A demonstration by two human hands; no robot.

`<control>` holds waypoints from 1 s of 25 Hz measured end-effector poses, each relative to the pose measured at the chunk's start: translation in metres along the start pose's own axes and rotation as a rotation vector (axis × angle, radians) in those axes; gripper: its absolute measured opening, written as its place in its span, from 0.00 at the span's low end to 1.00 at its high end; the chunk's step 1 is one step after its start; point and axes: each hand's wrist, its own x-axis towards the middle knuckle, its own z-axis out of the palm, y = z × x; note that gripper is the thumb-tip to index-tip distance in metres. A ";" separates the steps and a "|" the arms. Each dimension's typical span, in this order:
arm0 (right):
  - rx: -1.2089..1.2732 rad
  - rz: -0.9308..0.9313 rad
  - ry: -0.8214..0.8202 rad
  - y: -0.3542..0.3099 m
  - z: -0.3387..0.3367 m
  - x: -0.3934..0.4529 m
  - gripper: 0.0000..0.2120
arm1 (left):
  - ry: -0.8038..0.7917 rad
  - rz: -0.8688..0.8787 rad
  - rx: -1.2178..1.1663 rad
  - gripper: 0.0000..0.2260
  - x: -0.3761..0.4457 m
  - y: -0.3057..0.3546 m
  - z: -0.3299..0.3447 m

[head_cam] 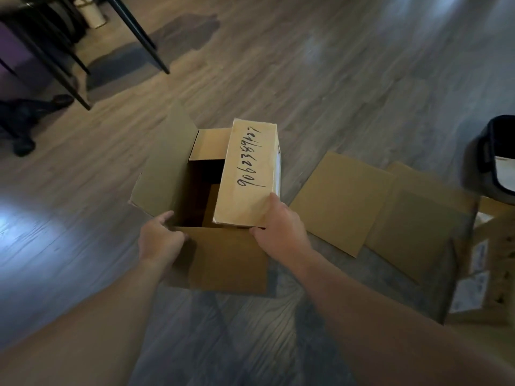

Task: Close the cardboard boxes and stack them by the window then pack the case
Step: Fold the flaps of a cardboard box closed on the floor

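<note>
- Reaching down with both bare arms, I am working over the open cardboard box sitting on the wood floor right in front of me.
- My left hand is curling its fingers over the box's near-left rim, beside the near flap, which is hanging down the front toward me.
- My right hand is gripping the near corner of the right flap, thumb underneath and fingers on top, and tilting it in over the opening; a string of digits is handwritten along it.
- The left flap is standing up and leaning outward, and the far flap is showing behind the dark interior, so I am judging that none of the four is folded shut yet.
- I am expecting the corrugated board to feel light and stiff, bending only along its creases, so taking each flap near its free edge looks best; I cannot tell what is inside, so the weight for carrying it to the window is unknown to me.
- Lying flat on the floor just to the right are the spread flaps of a second cardboard box, with printed labels on its side.
- Farther right, a dark case is sitting open at the frame's edge.
- At the far left, black table legs are standing on the floor.
</note>
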 end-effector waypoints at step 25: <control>-0.286 -0.170 -0.079 -0.002 -0.004 0.014 0.35 | 0.103 -0.258 -0.030 0.06 0.025 0.008 0.007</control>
